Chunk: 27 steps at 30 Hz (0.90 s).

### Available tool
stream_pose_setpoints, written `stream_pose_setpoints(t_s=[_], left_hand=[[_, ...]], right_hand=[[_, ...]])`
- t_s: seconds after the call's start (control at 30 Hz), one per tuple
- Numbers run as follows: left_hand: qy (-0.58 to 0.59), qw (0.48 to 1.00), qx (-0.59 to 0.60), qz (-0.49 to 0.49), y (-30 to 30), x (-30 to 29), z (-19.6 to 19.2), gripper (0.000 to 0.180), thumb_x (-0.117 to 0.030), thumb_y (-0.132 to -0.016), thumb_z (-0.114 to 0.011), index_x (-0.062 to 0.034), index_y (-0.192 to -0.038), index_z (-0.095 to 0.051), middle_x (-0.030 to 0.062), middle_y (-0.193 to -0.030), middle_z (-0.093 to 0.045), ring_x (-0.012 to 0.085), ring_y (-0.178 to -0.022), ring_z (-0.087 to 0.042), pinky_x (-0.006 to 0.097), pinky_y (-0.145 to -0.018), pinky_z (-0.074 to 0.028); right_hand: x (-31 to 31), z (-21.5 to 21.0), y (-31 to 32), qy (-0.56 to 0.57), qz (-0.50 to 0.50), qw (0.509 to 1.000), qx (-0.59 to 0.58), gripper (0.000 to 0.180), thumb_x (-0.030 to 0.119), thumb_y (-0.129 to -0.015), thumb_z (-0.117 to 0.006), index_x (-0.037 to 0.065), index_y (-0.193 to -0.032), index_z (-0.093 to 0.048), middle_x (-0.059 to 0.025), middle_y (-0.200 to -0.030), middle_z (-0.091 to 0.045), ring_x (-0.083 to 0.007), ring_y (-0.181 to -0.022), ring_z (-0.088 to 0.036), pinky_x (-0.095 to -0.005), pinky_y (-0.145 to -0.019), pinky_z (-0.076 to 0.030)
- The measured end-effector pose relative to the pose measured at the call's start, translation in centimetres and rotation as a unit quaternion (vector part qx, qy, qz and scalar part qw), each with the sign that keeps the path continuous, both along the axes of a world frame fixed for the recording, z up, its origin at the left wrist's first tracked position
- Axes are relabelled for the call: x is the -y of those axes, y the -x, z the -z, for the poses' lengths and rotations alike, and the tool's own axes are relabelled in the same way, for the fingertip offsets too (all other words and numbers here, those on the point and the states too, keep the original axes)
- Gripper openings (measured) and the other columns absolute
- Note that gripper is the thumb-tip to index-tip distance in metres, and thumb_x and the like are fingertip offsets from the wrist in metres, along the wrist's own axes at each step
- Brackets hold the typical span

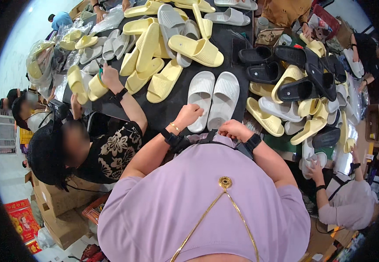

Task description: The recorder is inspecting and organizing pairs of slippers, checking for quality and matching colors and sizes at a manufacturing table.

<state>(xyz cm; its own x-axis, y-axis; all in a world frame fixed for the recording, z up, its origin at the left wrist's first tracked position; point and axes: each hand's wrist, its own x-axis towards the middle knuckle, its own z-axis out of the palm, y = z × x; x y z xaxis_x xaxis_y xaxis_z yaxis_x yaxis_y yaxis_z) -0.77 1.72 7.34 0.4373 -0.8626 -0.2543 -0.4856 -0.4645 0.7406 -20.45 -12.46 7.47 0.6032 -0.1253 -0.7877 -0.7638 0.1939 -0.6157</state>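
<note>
I see both forearms angled inward over the dark table [156, 114]. Left hand [188, 115] reaches forward, palm down, fingers curled together at the edge of the left white slipper [200, 91]; contact or grip, can't tell. Right hand [236, 130] sits lower, wrist bent in, fingers bunched by the heel of the right white slipper [225, 98]. Pinch hard to read. Slippers lie side by side, heels toward the lilac shirt [202, 201]; right heel partly hidden.
</note>
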Motion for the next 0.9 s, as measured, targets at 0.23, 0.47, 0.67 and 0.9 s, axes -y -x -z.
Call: stream_pose_setpoints(t_s=[0.23,0.47,0.67,0.9], left_hand=[[-0.156,0.977,0.027,0.146,-0.3,-0.6,2.1,0.035,-0.031,-0.084,-0.055,0.0004,-0.077,-0.070,0.0165,-0.075,-0.069,0.0303,-0.072,-0.068,0.038,-0.071,-0.053],[-0.161,0.980,0.043,0.106,-0.6,-0.9,2.8,0.034,-0.029,-0.081,-0.055,0.0001,-0.074,-0.070,0.0187,-0.076,-0.068,0.0329,-0.073,-0.067,0.039,-0.072,-0.053],[-0.112,0.990,0.077,0.036,-1.2,-1.0,2.4,0.030,-0.024,-0.078,-0.055,0.0011,-0.074,-0.070,0.0195,-0.073,-0.067,0.0350,-0.070,-0.067,0.041,-0.071,-0.053],[-0.056,0.992,0.104,-0.042,-0.2,-1.3,0.3,0.029,-0.022,-0.077,-0.054,0.0042,-0.074,-0.066,0.0249,-0.071,-0.062,0.0405,-0.070,-0.064,0.045,-0.067,-0.051]], right_hand=[[0.1,1.1,-0.3,0.033,-0.053,0.998,0.004,0.018,0.021,-0.079,-0.065,0.003,-0.074,-0.067,-0.0001,-0.064,-0.059,-0.0076,-0.046,-0.046,-0.0247,-0.038,-0.031],[-0.2,1.2,-0.9,0.061,-0.075,0.995,0.014,0.019,0.016,-0.077,-0.063,0.000,-0.067,-0.064,-0.0027,-0.056,-0.055,-0.0112,-0.042,-0.043,-0.0290,-0.038,-0.031],[-0.1,2.3,-1.2,0.142,-0.146,0.977,0.065,0.023,0.018,-0.075,-0.062,-0.004,-0.074,-0.068,-0.0101,-0.063,-0.064,-0.0183,-0.051,-0.057,-0.0333,-0.048,-0.045],[-0.3,1.7,-1.4,0.154,-0.161,0.974,0.035,0.024,0.018,-0.074,-0.061,-0.003,-0.078,-0.070,-0.0137,-0.069,-0.068,-0.0221,-0.061,-0.064,-0.0344,-0.058,-0.051]])
